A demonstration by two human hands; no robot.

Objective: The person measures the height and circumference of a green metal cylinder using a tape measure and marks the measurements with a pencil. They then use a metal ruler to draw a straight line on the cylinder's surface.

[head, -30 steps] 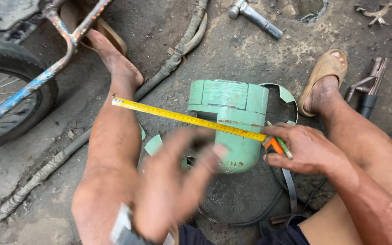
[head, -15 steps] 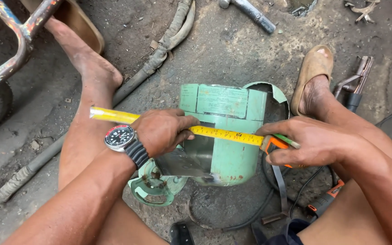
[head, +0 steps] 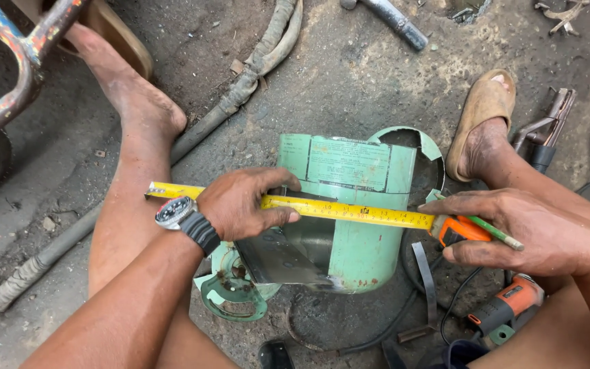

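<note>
A cut-open green metal cylinder (head: 367,205) lies on the dirty ground between my legs. A yellow tape measure blade (head: 349,210) is stretched across it. My left hand (head: 244,203) pinches the blade against the cylinder's left cut edge; a watch sits on that wrist. My right hand (head: 527,229) grips the orange tape measure case (head: 460,229) together with a green pencil (head: 493,232) at the cylinder's right side. The blade's free end sticks out left over my leg.
An orange angle grinder (head: 507,307) lies by my right thigh with its cable. A green valve ring (head: 230,294) sits under my left forearm. A thick hose (head: 240,89) runs across the ground, a hammer (head: 394,20) lies at the top, and a bicycle frame (head: 15,75) stands at far left.
My left hand came down from a blurred raised position and took hold of the tape on the cylinder. The view shifted slightly; the tape stays stretched.
</note>
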